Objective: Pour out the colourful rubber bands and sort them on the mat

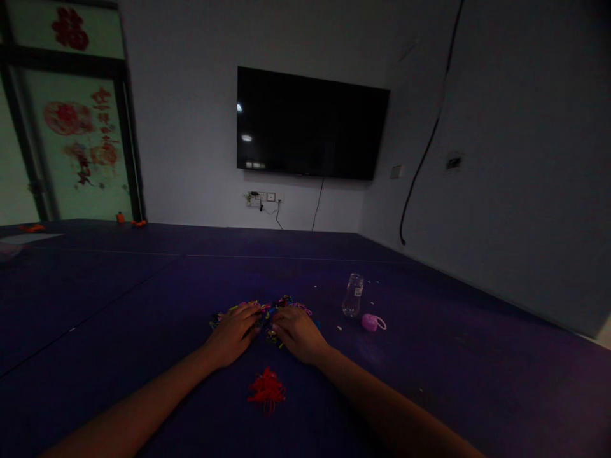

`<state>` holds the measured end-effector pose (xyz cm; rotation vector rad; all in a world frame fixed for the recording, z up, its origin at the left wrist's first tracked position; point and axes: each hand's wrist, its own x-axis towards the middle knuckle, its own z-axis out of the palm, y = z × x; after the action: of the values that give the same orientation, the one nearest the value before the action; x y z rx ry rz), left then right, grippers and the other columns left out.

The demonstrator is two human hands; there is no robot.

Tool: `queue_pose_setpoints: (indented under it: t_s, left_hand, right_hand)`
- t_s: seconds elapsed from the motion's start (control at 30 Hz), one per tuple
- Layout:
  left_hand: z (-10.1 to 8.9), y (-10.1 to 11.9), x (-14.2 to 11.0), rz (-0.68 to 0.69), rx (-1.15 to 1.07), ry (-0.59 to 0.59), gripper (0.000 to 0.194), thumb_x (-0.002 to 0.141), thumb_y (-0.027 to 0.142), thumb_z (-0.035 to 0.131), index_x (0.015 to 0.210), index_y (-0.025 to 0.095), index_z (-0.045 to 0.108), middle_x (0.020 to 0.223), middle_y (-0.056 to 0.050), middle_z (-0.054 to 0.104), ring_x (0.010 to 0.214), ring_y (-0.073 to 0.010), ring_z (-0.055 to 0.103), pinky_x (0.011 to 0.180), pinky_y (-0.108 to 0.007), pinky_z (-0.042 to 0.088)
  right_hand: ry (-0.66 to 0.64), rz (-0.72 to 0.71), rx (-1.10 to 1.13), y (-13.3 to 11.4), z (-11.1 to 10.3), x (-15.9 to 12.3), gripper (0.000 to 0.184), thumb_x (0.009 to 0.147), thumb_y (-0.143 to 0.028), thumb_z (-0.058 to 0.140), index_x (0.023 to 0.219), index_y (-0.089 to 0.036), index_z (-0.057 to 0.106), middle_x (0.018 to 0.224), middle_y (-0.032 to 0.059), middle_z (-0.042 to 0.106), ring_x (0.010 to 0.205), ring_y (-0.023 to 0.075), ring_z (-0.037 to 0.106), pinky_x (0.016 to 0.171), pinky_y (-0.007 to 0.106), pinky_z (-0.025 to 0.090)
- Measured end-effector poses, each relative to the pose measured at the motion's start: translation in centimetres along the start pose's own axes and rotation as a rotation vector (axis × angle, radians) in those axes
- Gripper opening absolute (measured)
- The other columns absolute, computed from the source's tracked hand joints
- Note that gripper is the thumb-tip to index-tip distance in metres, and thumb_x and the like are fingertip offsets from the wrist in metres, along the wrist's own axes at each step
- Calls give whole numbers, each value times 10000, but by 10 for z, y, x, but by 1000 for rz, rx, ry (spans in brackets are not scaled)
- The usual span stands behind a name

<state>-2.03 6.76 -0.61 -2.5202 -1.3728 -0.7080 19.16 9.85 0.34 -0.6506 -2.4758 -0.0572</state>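
On the dark purple table (pixel 143 305) lies a small heap of colourful cords (pixel 267 310). My left hand (pixel 235 332) rests on the heap's left side, fingers curled into the cords. My right hand (pixel 298 332) lies on the heap's right side, fingers bent down among the strands. What each hand pinches is too dark to make out. A red knotted ornament with a tassel (pixel 266 389) lies on the table between my forearms, nearer to me than the heap.
A clear plastic bottle (pixel 352 295) stands right of the heap, with a pink tape-like object (pixel 371 322) beside it. A dark wall screen (pixel 310 124) hangs ahead. Small orange items (pixel 138 222) lie at the table's far left edge.
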Motion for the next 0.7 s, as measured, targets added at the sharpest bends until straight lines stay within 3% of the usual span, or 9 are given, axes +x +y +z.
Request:
queue_pose_setpoints:
  t_s: [0.13, 0.23, 0.33, 0.53, 0.7]
  left_hand:
    - [2, -2, 0, 16, -2, -3, 333, 932, 341, 407, 1186, 209, 576, 1281, -68, 574, 1250, -237, 441, 1035, -440, 340]
    - [3, -3, 0, -1, 5, 4, 327, 922, 347, 429, 1171, 205, 586, 1243, -73, 600, 1227, -238, 466, 1030, -433, 345]
    - [2, -2, 1, -10, 8, 8, 310, 914, 328, 442, 1160, 210, 591, 1217, -67, 616, 1193, -227, 497, 1029, -418, 350]
    - [-1, 0, 1, -6, 6, -11, 293, 899, 287, 449, 1129, 200, 609, 1203, -69, 623, 1163, -223, 517, 1022, -414, 359]
    - [1, -2, 0, -7, 2, 14, 304, 912, 318, 424, 1118, 200, 613, 1192, -71, 628, 1163, -224, 514, 1026, -420, 347]
  right_hand:
    - [12, -115, 21, -5, -2, -1, 199, 886, -268, 506, 766, -184, 641, 817, 52, 670, 834, 169, 602, 782, 298, 420]
    - [2, -136, 32, -5, -1, -1, 158, 804, -352, 622, 839, -203, 660, 908, 52, 676, 904, 187, 601, 822, 311, 416]
    - [-11, -36, 1, -1, 3, -1, 178, 792, -338, 637, 919, -219, 671, 1010, 54, 669, 991, 198, 581, 885, 326, 399]
    - [-34, 298, -110, 10, 3, -1, 209, 836, -196, 557, 1000, -247, 676, 1099, 41, 654, 1069, 209, 546, 923, 341, 381]
    - [-79, 338, -160, 21, -7, -3, 203, 850, -297, 588, 1027, -238, 668, 1127, 56, 643, 1085, 229, 532, 927, 356, 373]
